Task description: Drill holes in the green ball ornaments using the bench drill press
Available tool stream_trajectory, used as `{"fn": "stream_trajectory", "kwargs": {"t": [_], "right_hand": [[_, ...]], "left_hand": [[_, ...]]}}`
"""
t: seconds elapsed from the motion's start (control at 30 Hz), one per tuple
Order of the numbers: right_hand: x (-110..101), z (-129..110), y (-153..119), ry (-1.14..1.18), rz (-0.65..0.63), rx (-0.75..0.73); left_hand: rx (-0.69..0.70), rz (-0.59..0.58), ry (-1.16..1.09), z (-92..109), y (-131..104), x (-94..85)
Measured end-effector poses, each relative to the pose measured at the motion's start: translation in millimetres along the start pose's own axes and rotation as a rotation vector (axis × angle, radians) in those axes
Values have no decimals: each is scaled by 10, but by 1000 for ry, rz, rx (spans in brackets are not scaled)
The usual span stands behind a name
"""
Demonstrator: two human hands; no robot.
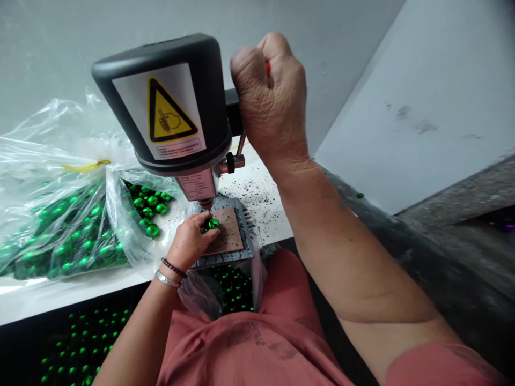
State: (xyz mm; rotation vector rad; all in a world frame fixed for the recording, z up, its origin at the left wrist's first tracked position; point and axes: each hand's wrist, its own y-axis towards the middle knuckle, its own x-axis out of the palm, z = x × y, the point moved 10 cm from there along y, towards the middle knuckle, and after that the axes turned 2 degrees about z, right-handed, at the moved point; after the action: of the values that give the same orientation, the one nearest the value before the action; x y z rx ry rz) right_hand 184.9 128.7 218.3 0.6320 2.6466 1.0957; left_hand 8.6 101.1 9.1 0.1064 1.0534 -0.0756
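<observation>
A black bench drill press [161,102] with a yellow warning label stands in front of me. My right hand [273,91] is wrapped round its lever; a bit of red shows between the fingers. Low under the drill's chuck [206,204], my left hand [193,236] pinches a shiny green ball [212,223] between thumb and fingers. The ball rests on a brown board [227,230] on the drill's grey base [246,241]. Whether the bit touches the ball cannot be made out.
Left of the drill lies a clear plastic bag [100,214] of green balls, with several loose balls [153,230] at its mouth. Dark shavings [261,201] litter the white table [277,225]. An open bag of green balls [233,289] hangs below the base. One ball [360,195] lies on the floor.
</observation>
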Motion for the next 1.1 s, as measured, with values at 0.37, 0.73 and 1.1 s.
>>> {"fn": "stream_trajectory", "kwargs": {"t": [0.37, 0.73, 1.1], "right_hand": [[21, 1, -6, 6, -35, 1], [-102, -187, -175, -10, 7, -129], [-427, -421, -996, -406, 78, -354]], "left_hand": [[27, -72, -95, -41, 97, 123], [95, -73, -203, -26, 91, 183], [133, 3, -164, -88, 99, 207]]}}
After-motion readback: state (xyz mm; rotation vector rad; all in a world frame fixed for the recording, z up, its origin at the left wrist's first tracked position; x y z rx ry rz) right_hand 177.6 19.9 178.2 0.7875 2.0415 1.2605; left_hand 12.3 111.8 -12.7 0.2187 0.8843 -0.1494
